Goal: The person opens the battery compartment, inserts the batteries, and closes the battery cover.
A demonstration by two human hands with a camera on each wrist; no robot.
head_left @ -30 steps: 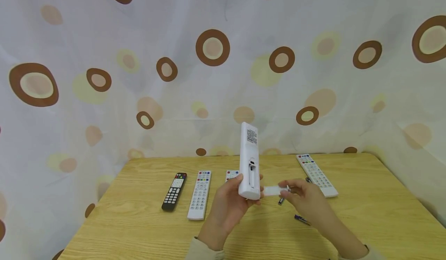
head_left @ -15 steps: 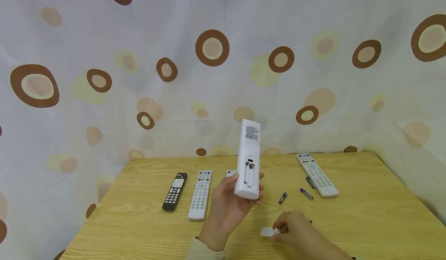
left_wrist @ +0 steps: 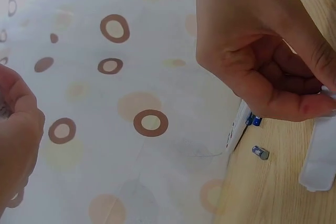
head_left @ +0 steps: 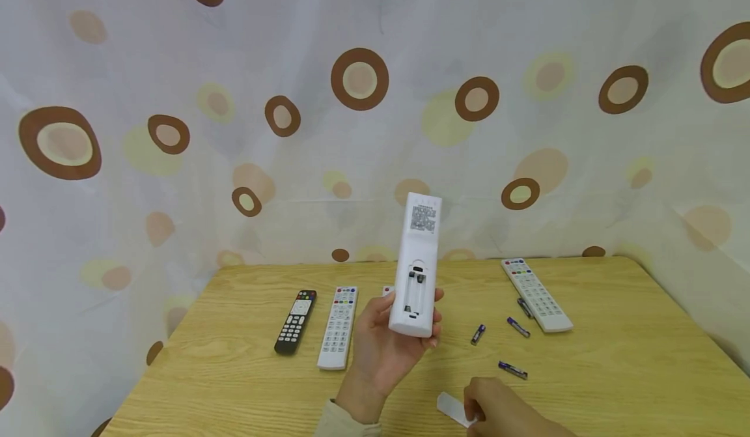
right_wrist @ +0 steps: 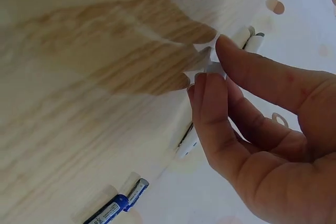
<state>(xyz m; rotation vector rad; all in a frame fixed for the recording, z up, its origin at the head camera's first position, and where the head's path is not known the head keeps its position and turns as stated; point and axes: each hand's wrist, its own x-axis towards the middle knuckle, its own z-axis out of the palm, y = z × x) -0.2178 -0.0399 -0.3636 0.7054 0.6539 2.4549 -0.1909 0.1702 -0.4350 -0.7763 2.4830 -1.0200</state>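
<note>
My left hand (head_left: 387,352) holds a white remote control (head_left: 420,254) up off the table, its back facing me. A label sits near its top, and its battery compartment (head_left: 415,292) shows bare, with metal contacts at the ends. Low at the front, my right hand (head_left: 498,408) pinches a white battery cover (head_left: 453,409) close over the table. The right wrist view shows thumb and fingertips meeting on the small end of the cover (right_wrist: 214,68). Several purple-and-dark batteries lie nearby, one battery (head_left: 513,369) just beyond the right hand and another battery (head_left: 478,334) farther back.
On the wooden table (head_left: 222,385), a black remote (head_left: 295,323) and a white remote (head_left: 337,327) lie to the left. Another white remote (head_left: 387,290) is mostly hidden behind my left hand. A further white remote (head_left: 537,296) lies at the right. A patterned curtain (head_left: 281,183) hangs behind.
My right hand has carried the cover away from the remote, down to the table's front. The left hand has turned the remote's back more squarely toward me.
</note>
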